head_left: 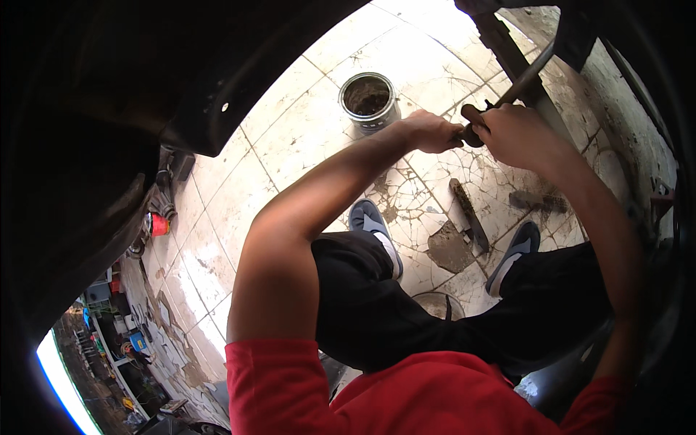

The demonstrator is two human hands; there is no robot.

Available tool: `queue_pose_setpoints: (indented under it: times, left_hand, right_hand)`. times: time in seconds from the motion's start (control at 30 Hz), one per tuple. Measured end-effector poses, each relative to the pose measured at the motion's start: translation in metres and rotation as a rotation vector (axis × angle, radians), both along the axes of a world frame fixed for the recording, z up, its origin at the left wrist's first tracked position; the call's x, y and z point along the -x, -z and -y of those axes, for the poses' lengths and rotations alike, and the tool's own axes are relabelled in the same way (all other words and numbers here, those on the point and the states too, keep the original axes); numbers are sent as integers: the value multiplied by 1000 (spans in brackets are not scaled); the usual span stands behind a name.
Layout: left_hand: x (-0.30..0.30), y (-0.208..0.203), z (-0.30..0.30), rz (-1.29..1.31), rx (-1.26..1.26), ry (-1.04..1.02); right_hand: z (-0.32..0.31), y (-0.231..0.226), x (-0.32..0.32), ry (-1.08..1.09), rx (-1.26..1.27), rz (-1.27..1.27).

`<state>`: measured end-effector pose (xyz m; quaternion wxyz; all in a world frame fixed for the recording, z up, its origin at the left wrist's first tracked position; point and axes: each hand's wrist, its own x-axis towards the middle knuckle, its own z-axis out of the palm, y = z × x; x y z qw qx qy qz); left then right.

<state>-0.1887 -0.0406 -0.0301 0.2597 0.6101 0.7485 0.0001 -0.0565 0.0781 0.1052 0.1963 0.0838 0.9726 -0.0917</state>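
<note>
Both of my hands meet at the rounded end of a dark metal bar [533,72], which comes down from the upper right. My right hand [518,134] is closed around this end, fingers curled over a dark knobbed part [473,125]. From the left, my left hand [433,132] reaches it with fingers pressed together; what they pinch is hidden. An open metal can [396,112] with a dirty brown inside stands on the floor, just beyond my left forearm.
A long dirty tool [467,210] and a flat dark piece [536,201] lie on the cracked tile floor [290,159] near my feet. Dark vehicle-like panels [181,72] hang low on the left. A cluttered shelf [119,362] stands at lower left, beyond a red container [159,225].
</note>
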Motion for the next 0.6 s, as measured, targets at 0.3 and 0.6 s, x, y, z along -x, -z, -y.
queue_pose_setpoints:
  times: [0.3, 0.6]
  left_hand:
    - [-3, 10, 3, 178, -26, -175]
    - [-9, 9, 5, 146, -59, -114]
  right_hand:
    - [-6, -4, -11, -117, -33, -36]
    - [-10, 14, -13, -185, -54, -58]
